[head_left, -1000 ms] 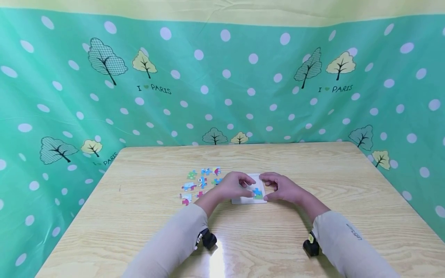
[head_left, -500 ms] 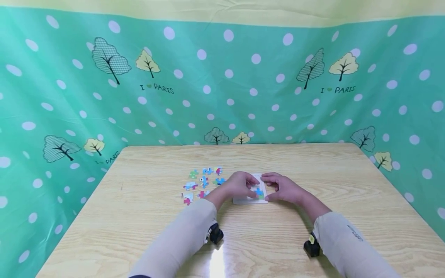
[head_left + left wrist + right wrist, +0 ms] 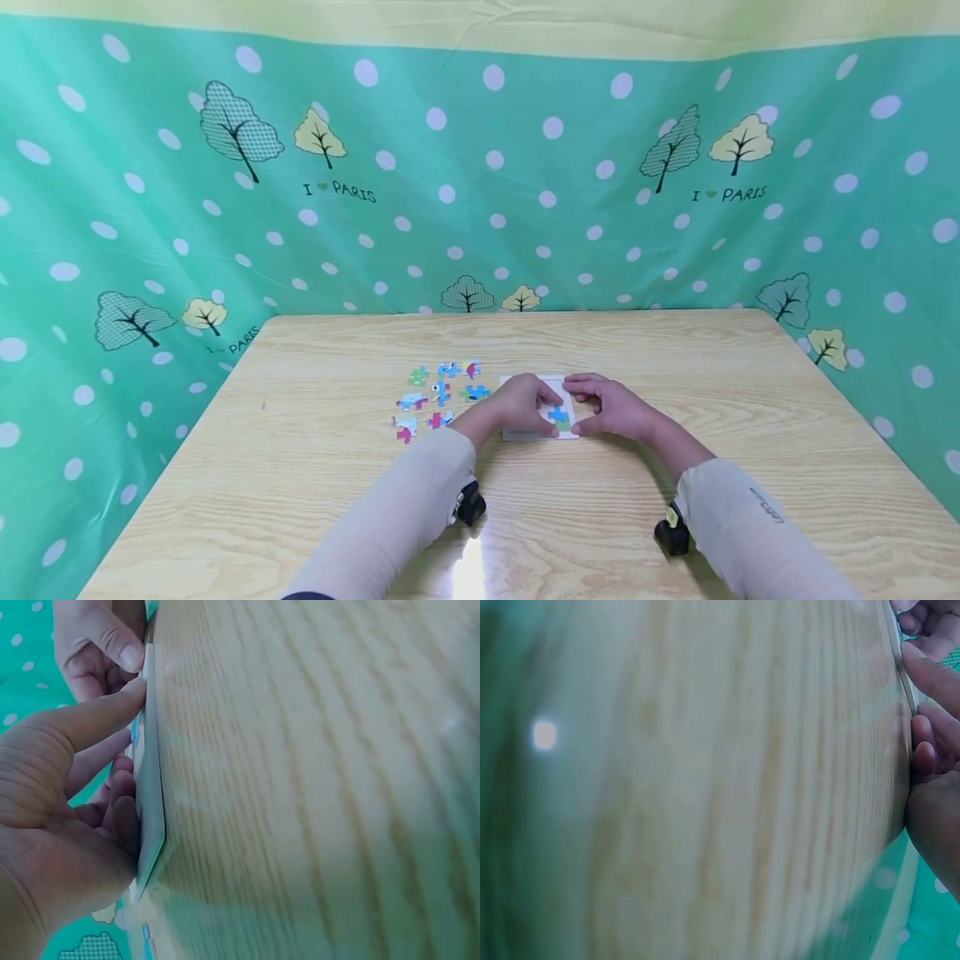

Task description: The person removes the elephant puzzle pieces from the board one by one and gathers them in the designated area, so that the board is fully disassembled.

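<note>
A white puzzle tray (image 3: pixel 517 435) lies flat on the table, with a blue-and-green puzzle piece (image 3: pixel 557 415) in its lower right part. My left hand (image 3: pixel 519 405) reaches over the tray, thumb and index finger at opposite sides of that piece. In the left wrist view, a bit of blue shows between this hand's thumb and index finger, and the other fingers are curled over the tray. My right hand (image 3: pixel 611 406) holds the tray's right side, thumb at the near corner and fingertips farther up the edge. In the right wrist view, only the right hand's fingers (image 3: pixel 930 671) and palm show at the tray edge.
Several loose puzzle pieces (image 3: pixel 440 392) in blue, green, pink and white are spread left of the tray on the wooden table (image 3: pixel 337 492). A green dotted curtain (image 3: pixel 420 167) hangs behind and beside the table. Each wrist carries a black camera (image 3: pixel 471 503).
The left hand has shifted slightly right, its thumb and index finger now closer around the blue-and-green puzzle piece. The right hand has stayed on the tray's edge.
</note>
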{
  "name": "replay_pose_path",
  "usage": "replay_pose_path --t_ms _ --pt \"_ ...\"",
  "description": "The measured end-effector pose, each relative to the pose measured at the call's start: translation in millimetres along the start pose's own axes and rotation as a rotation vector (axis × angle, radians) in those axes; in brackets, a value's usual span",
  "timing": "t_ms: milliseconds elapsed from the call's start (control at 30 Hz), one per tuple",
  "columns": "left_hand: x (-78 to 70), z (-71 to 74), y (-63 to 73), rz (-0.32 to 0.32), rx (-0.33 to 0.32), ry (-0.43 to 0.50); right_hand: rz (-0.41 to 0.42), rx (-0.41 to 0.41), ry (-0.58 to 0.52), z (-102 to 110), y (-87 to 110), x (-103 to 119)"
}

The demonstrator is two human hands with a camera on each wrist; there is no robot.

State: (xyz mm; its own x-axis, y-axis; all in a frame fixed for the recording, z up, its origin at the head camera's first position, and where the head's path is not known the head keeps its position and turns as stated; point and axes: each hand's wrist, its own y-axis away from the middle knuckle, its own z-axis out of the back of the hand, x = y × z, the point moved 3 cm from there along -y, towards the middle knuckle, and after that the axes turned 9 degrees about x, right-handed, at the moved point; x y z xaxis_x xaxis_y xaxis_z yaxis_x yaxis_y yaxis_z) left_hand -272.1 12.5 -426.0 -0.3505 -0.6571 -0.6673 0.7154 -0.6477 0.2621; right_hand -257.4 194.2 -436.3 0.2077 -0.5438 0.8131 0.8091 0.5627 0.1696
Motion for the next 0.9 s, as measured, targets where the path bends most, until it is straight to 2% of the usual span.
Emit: replay_pose_path --t_ms 367,500,700,900 --pt "-0.5 -0.4 0.3 -0.018 0.000 -0.012 0.004 0.002 -0.014 -0.8 0.4 2.8" --pt "-0.8 -1.2 0.7 -0.021 -0.007 0.020 0.010 -0.001 -0.015 -0.7 0.1 1.6" --pt "2.5 -3.8 1.3 -0.025 -0.042 0.085 0.012 -0.001 0.002 -0.7 -0.5 -2.3" --pt "6.2 -6.2 4.5 -0.027 -0.088 0.221 -0.014 -0.009 0.007 -1.3 -1.3 -5.0"
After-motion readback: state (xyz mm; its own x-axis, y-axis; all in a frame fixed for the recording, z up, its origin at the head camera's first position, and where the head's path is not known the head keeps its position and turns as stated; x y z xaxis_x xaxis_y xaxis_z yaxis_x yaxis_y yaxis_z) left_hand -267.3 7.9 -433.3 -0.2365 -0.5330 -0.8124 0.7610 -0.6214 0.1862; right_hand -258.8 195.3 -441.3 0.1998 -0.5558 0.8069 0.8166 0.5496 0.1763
